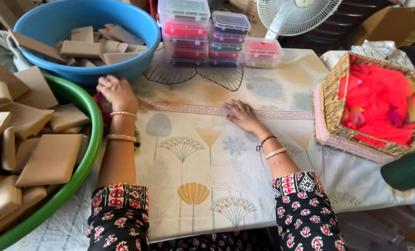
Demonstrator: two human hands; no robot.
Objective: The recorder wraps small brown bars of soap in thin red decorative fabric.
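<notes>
We see the left hand (pixel 117 91) curled loosely at the near rim of the blue plastic basin (pixel 137 28), fingers bent under; we cannot tell whether it grips anything. The basin holds flat brown cardboard packets (pixel 84 48). More of these smooth rectangular packets fill the green basin (pixel 92 125) at near left. The right hand (pixel 243 115) lies flat, fingers spread and empty, on the printed cotton cloth (pixel 193 153) with its leaf and fan motifs. Far beyond stand stacked clear plastic boxes (pixel 203 32) of coloured contents. At right, a hexagonal woven basket (pixel 326 109) holds fluffy bright red material (pixel 379 102).
</notes>
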